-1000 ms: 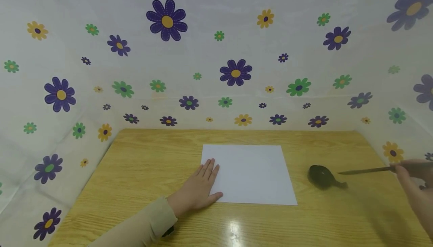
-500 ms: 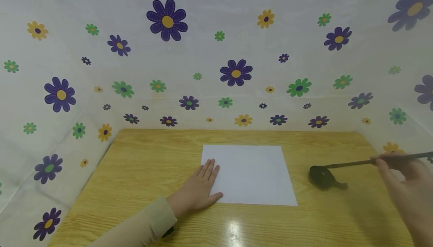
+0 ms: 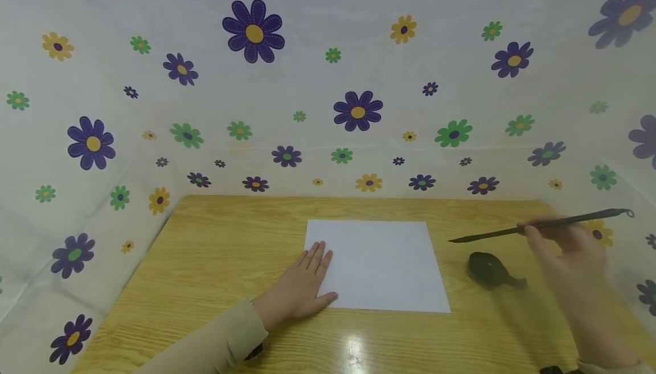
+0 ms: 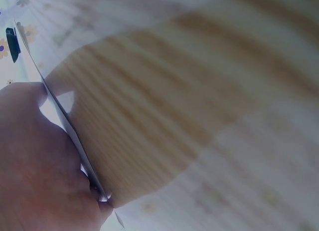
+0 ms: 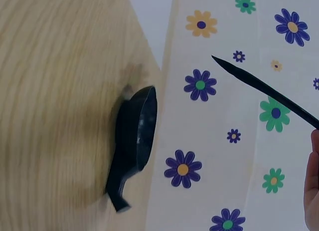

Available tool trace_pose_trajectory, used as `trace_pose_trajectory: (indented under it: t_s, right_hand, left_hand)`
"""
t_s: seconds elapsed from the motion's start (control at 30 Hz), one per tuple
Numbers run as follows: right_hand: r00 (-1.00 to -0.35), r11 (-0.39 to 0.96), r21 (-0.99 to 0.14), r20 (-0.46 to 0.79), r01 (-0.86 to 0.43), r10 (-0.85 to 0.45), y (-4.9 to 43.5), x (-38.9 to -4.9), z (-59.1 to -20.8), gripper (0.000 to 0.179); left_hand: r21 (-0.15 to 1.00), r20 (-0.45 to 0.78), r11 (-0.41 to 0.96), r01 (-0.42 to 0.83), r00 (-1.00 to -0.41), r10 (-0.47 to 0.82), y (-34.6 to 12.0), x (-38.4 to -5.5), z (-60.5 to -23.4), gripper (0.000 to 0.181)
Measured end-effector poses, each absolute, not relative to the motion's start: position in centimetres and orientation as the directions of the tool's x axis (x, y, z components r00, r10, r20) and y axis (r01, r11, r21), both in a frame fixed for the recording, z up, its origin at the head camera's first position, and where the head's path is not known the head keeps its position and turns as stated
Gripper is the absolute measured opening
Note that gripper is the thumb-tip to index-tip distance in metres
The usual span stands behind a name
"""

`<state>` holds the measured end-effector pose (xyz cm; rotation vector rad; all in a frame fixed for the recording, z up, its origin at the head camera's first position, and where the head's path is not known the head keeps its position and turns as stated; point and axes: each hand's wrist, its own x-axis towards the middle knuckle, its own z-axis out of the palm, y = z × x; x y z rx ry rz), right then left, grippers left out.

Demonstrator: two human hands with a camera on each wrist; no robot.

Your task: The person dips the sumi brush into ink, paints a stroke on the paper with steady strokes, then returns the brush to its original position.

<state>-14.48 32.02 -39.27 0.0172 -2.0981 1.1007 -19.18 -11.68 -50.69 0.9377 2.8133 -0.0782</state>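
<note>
Slantwise, brush point(image 3: 494, 234) points tip leftward, pinched in right grip point(image 3: 576, 260); left grip point(image 3: 298, 288) uncurled, flat on paper point(image 3: 384, 266).

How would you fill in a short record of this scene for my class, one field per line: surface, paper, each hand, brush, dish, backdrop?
Surface: wood-grain table
Paper: white sheet, flat, no marks visible
Left hand: left hand rests on the sheet's left side, fingers straight
Right hand: right hand holds the brush
Brush: dark brush, raised, pointed tip towards the sheet, loop at the other end
Dish: dark dish right of the sheet, apart from it; contents unclear
Backdrop: white flowered cloth
</note>
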Motion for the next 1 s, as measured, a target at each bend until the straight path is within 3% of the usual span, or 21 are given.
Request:
trace_pose_trajectory:
  t_s: [0.37,1.0]
  right_hand:
    - [-0.795,0.545,-0.790,0.511,-0.283,0.328,29.6,-15.5,-38.9,0.009]
    - [-0.700,0.356,-0.723,0.681,-0.593,0.215,25.0,-18.3,-40.6,0.012]
  left_hand:
    - [0.016,-0.164,0.796,0.606,-0.783,0.599,-11.7,-19.0,-50.6,0.090]
    - [-0.004,-0.172,0.795,0.607,-0.784,0.597,-11.8,-19.1,-50.7,0.091]
